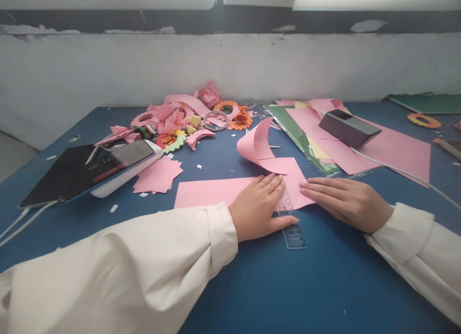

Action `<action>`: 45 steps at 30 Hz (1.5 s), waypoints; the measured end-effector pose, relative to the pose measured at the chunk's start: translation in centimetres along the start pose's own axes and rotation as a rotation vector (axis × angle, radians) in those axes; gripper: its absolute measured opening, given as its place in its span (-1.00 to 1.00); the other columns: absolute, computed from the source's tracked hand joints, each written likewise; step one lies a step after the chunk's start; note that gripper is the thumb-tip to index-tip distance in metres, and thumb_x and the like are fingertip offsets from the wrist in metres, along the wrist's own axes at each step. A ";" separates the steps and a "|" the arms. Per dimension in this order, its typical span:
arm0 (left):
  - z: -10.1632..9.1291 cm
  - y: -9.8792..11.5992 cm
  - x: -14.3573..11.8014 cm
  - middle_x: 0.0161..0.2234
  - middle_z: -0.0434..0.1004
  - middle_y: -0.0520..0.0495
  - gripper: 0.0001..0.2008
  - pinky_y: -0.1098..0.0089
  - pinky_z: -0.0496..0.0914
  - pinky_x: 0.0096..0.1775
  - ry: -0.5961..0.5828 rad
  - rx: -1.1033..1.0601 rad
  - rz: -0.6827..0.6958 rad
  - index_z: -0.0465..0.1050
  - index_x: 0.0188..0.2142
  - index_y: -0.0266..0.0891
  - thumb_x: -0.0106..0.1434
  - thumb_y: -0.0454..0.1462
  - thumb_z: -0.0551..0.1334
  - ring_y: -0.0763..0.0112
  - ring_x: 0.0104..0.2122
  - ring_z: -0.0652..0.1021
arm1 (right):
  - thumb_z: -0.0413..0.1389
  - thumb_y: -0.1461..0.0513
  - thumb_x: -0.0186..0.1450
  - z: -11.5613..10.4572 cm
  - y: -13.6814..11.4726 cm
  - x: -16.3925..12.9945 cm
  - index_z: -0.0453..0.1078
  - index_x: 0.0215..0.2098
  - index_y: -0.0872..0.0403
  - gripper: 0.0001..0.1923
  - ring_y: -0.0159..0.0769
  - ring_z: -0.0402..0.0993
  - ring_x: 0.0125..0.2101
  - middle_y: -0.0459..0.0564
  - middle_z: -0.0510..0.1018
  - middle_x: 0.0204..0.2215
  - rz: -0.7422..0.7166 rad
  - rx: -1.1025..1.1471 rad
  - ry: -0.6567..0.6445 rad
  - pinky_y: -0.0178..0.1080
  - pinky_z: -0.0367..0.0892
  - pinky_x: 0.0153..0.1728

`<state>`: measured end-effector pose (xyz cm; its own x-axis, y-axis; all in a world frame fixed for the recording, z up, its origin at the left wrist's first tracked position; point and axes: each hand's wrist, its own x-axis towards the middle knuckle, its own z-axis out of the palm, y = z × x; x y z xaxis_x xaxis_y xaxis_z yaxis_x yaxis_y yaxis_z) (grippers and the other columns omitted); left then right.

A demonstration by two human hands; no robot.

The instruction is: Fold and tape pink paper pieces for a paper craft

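Pink paper point(212, 190) lies in front of me, with a partly torn strip point(254, 142) curling up at its far side. A clear plastic ruler point(295, 235) rests across the paper. My left hand point(257, 207) lies spread over the ruler and paper, its thumb stretched across the ruler. To the right, my right hand point(345, 199) is flat with its fingers extended, the fingertips touching the right edge of the paper. Part of the ruler is hidden under my left hand.
A phone point(122, 163) leans on a white object above a dark tablet point(54, 175) at left. Small pink squares point(158, 175) lie beside it. Behind are paper scraps and flowers point(173, 115) and a tape roll point(216, 120). A black box-shaped device point(349, 127) sits on pink sheets point(399, 151) at right.
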<state>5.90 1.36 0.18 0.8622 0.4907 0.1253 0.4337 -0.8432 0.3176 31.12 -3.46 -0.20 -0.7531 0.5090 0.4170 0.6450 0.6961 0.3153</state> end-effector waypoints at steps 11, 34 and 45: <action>0.1 0.0 0.0 0.27 0.06 -0.27 -0.24 0.14 0.03 0.27 0.019 -0.001 0.011 0.11 0.21 -0.47 0.27 0.11 0.07 0.08 0.27 0.11 | 0.04 0.38 0.29 0.0 -0.1 0.0 0.33 0.04 0.10 -0.66 -0.28 0.49 -0.08 -0.06 0.54 -0.07 -0.001 -0.003 0.004 -0.22 0.41 -0.08; -0.2 0.1 -0.3 0.17 0.24 -0.40 -0.38 0.11 0.20 0.21 0.109 0.006 0.031 0.28 0.08 -0.52 0.25 0.00 0.14 0.01 0.18 0.28 | 0.00 0.32 0.33 0.4 0.8 0.2 0.37 -0.03 -0.05 -0.72 -0.33 0.44 -0.07 -0.11 0.55 -0.11 0.217 0.415 -0.025 -0.22 0.45 -0.09; -0.2 0.1 -0.5 0.17 0.23 -0.42 -0.36 0.11 0.18 0.21 0.114 0.046 0.040 0.28 0.10 -0.55 0.24 -0.01 0.14 -0.04 0.17 0.29 | -0.08 0.21 0.39 -0.8 2.7 4.6 0.45 -0.25 0.05 -0.74 -0.36 0.48 -0.28 -0.02 0.56 -0.30 0.188 0.490 -0.204 -0.27 0.42 -0.25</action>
<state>5.47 1.05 0.38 0.8449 0.4760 0.2439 0.4132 -0.8705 0.2674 29.50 0.34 3.23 -0.6723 0.7007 0.2387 0.6714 0.7130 -0.2020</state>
